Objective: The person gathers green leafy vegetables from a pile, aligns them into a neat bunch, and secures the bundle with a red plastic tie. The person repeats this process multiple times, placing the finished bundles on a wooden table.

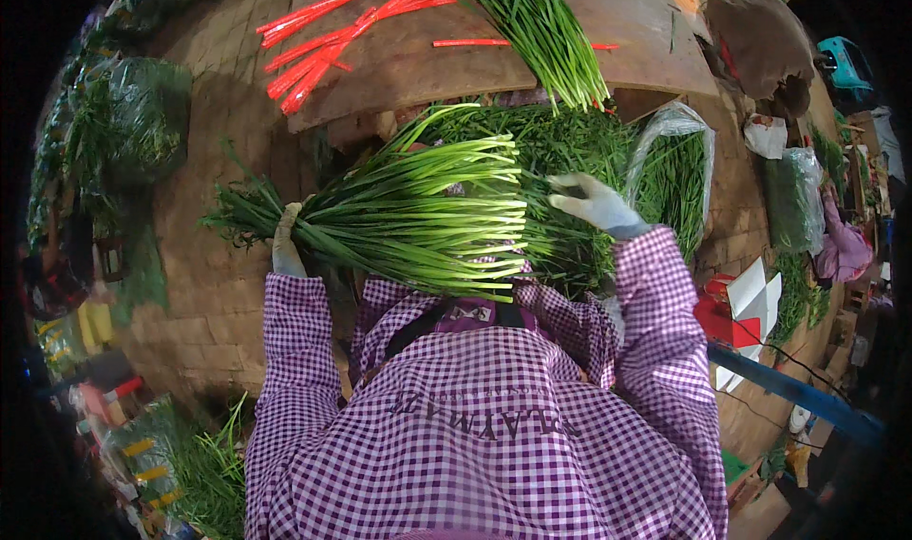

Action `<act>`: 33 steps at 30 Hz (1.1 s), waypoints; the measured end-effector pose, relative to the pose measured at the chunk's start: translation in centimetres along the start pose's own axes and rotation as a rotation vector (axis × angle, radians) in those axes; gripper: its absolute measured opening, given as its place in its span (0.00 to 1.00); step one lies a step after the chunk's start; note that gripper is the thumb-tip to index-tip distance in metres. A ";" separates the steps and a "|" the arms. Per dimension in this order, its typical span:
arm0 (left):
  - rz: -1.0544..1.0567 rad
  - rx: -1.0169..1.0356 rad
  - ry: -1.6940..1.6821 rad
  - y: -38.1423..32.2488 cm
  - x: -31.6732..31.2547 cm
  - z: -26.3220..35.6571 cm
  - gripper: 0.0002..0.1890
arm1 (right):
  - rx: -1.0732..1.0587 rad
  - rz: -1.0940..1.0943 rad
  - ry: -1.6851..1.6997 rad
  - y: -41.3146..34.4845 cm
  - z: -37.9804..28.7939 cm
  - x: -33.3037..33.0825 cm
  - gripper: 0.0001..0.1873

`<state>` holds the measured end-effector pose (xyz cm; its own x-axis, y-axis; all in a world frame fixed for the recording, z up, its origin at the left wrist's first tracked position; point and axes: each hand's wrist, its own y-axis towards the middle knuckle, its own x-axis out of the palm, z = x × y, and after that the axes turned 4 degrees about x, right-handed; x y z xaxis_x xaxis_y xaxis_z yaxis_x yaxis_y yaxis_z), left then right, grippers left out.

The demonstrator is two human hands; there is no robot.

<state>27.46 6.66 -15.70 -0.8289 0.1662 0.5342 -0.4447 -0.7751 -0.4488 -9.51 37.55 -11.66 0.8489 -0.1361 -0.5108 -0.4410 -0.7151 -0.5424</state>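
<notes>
My gloved left hand (287, 237) grips a fanned bunch of garlic chives (427, 209) by its dark leafy end. The pale cut stems spread toward the right, above my lap. Just beyond those stem ends is my gloved right hand (597, 202), its thumb and fingers apart, with no clear item between them. Beneath that hand lies a heap of loose green leaves (570, 137). A second bunch of chives (541, 34) rests on the board in front of me, lying across a red tie strip (470, 43).
More red tie strips (335, 48) lie crossed on the board (399, 77). A clear plastic bag (705, 141) of greens stands at the right, near a red and white box (734, 319) and a blue bar (798, 390). Wrapped greens (146, 112) sit at the left. Another person's sleeve (844, 244) shows far right.
</notes>
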 end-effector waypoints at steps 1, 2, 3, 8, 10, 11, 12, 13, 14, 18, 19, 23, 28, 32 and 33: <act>-0.030 0.006 0.007 0.2 0.0 -0.2 0.15 | -0.059 -0.037 0.157 0.8 -1.3 1.4 0.33; -0.016 -0.009 -0.013 0.3 0.0 -0.4 0.15 | -0.102 -0.091 0.241 1.2 -2.2 2.4 0.34; -0.027 0.009 -0.024 0.4 0.0 -0.5 0.16 | -0.108 -0.137 0.297 1.8 -2.9 3.6 0.35; 0.071 0.078 -0.019 1.0 -0.6 -0.7 0.17 | -0.259 -0.297 0.210 3.7 -3.6 7.2 0.21; -0.080 -0.002 -0.053 1.0 -0.8 -0.6 0.15 | -0.168 -0.176 0.432 3.1 -3.0 7.7 0.19; -0.084 -0.008 -0.035 1.0 -0.8 -0.7 0.15 | -0.060 -0.139 0.640 3.1 -2.9 7.8 0.17; -0.170 -0.036 -0.080 1.1 -0.8 -0.6 0.15 | -0.045 -0.140 0.959 2.6 -2.6 8.1 0.16; -0.182 -0.031 -0.089 1.3 -0.7 -0.8 0.15 | 0.048 -0.097 0.862 2.5 -2.2 7.7 0.15; -0.197 -0.025 -0.098 1.5 -0.5 -0.9 0.15 | 0.103 -0.091 0.753 2.2 -1.7 7.2 0.15; -0.089 -0.054 -0.070 1.8 -0.2 -1.0 0.17 | 0.068 0.100 0.671 0.9 1.9 4.7 0.15; -0.113 -0.050 -0.062 1.8 -0.2 -1.0 0.17 | 0.066 0.128 0.724 0.2 3.2 3.8 0.15; -0.157 0.044 0.031 1.5 -0.5 -0.8 0.19 | 0.087 0.293 0.266 -1.5 5.3 1.3 0.20; -0.059 0.070 0.083 1.6 0.2 -0.7 0.18 | -0.048 0.028 0.621 -0.2 -0.2 3.1 0.30; -0.082 0.095 0.092 1.4 0.9 -0.4 0.16 | -0.075 -0.192 0.937 2.8 -4.9 5.8 0.38; -0.083 0.076 0.070 1.2 0.9 -0.3 0.16 | -0.048 -0.121 1.087 3.2 -5.4 6.5 0.35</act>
<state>26.06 6.05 -15.91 -0.8130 0.2718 0.5149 -0.4879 -0.8007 -0.3477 -3.89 30.68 -13.12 0.6998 -0.5790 0.4184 -0.3460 -0.7871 -0.5107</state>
